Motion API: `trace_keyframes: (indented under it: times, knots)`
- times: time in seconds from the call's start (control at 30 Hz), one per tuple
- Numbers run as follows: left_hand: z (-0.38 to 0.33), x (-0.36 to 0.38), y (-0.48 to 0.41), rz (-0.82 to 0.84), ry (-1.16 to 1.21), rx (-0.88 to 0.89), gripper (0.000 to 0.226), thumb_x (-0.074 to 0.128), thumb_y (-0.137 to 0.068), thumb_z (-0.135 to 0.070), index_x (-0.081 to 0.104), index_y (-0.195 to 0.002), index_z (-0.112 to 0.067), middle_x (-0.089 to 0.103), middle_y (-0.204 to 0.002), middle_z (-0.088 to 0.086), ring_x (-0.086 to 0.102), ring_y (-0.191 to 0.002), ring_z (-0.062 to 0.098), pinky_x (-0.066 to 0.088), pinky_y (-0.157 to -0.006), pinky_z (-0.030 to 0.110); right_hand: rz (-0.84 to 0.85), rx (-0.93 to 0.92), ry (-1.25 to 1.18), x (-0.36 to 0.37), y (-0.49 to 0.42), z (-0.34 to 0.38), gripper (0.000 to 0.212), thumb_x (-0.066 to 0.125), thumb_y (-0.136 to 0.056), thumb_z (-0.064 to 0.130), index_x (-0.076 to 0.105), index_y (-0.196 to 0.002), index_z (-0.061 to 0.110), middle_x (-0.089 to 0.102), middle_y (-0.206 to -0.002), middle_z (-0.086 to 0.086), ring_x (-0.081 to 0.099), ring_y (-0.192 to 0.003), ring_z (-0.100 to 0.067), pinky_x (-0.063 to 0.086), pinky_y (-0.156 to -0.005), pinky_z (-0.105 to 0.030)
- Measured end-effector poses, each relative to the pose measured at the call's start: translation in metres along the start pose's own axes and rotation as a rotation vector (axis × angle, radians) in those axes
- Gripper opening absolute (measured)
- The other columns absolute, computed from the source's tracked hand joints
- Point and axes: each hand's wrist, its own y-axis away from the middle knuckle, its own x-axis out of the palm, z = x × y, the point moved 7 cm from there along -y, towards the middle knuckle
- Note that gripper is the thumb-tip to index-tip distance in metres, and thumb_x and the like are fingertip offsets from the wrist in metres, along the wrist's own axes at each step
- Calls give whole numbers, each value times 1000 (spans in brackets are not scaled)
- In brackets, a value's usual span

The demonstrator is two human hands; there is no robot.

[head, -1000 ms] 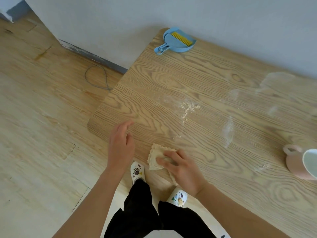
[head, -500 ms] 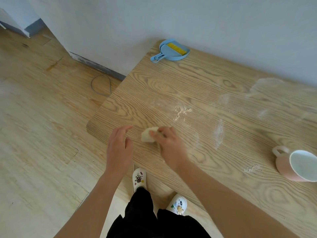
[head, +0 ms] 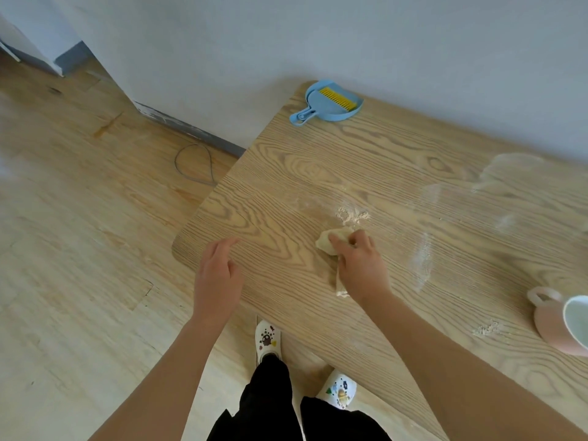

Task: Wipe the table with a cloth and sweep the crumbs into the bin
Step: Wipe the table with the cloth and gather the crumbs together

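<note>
Since half a second ago, the cloth [head: 331, 241] has been pushed farther onto the table [head: 286, 186]. Back then it was just beside the left hand [head: 218, 275]. Now it is well apart from that hand and very near the pile of crumbs [head: 351, 215], just on the near side of it. A second ago the cloth was spread flatter, close to the table's near edge. Now it is bunched up. The cloth is gripped by the right hand [head: 359, 268], with the fingers curled over it and pressing it down on the wood. One end of it sticks out under the wrist. The left hand has hardly been moved. It is kept near the table's left corner, with the fingers loose and nearly straight.

A blue dustpan [head: 331, 105] is seen at the far corner by the wall, and a small brush [head: 337, 97] with yellow bristles is lying in it. A pink mug [head: 560, 326] is seen at the right, cut off by the picture's edge. Its inside is white, but what is in it cannot be told. A few more crumbs [head: 486, 327] are scattered just beside the mug, and a white streak [head: 423, 259] is left on the wood between the cloth and the mug.
</note>
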Motion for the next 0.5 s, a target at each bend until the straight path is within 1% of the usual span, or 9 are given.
trace_keyframes:
  times: [0.07,0.13,0.23,0.3,0.37,0.4,0.43,0.47,0.5]
  knots:
    - [7,-7,-8,-28,25,-13,45,40,-91,1,49,-130,-18,47,-129,-5,43,-121,12,32,-95,25,-42,-20,-43,-6,-4,20,36,50,-91,15,50,-126,27,44,-109,-4,47,-93,-19,49,-61,-27]
    - [16,-17,-18,-61,40,-25,46,39,-90,3,50,-129,-18,47,-127,-4,44,-120,12,36,-96,27,-49,-100,-85,-2,-11,58,37,50,-92,17,48,-127,27,45,-111,-4,47,-92,-17,50,-65,-26]
    - [23,-28,-27,-116,59,-13,51,38,-85,9,53,-126,-18,49,-124,-2,47,-119,16,42,-98,34,4,-229,-119,17,-15,118,43,54,-91,16,44,-131,30,43,-116,-4,46,-98,-19,52,-73,-31]
    - [33,-37,-40,-128,49,-6,54,38,-82,12,54,-125,-18,50,-121,-2,49,-115,18,43,-95,33,75,-354,-97,45,-19,159,46,55,-88,14,47,-131,27,44,-118,-6,45,-104,-22,52,-74,-33]
    - [37,-42,-50,-127,44,1,54,39,-83,11,54,-124,-19,50,-121,-3,49,-114,17,43,-91,30,208,-490,-51,75,-12,185,46,50,-86,11,51,-129,26,45,-114,-8,46,-104,-24,53,-68,-36]
    - [35,-42,-51,-114,47,6,53,39,-83,11,54,-124,-20,50,-122,-3,49,-114,16,43,-91,29,234,-543,-26,82,-5,186,46,46,-84,13,53,-128,26,47,-110,-8,48,-99,-25,53,-62,-36]
    - [48,-47,-68,-94,53,11,53,39,-83,11,54,-124,-20,50,-123,-3,49,-115,16,43,-92,30,228,-557,-17,93,-14,198,47,42,-83,16,54,-126,28,49,-105,-7,51,-95,-26,52,-57,-35]
    - [48,-46,-71,-78,51,23,54,38,-83,11,54,-125,-20,50,-123,-4,48,-116,15,44,-93,31,217,-555,-11,94,-14,195,46,41,-83,19,54,-126,30,50,-103,-6,52,-94,-26,53,-56,-35]
    - [47,-46,-73,-76,53,31,56,38,-83,12,54,-125,-21,49,-124,-5,48,-117,14,44,-95,33,200,-541,-2,88,-15,185,45,43,-86,19,51,-128,31,50,-105,-6,51,-97,-27,54,-59,-36]
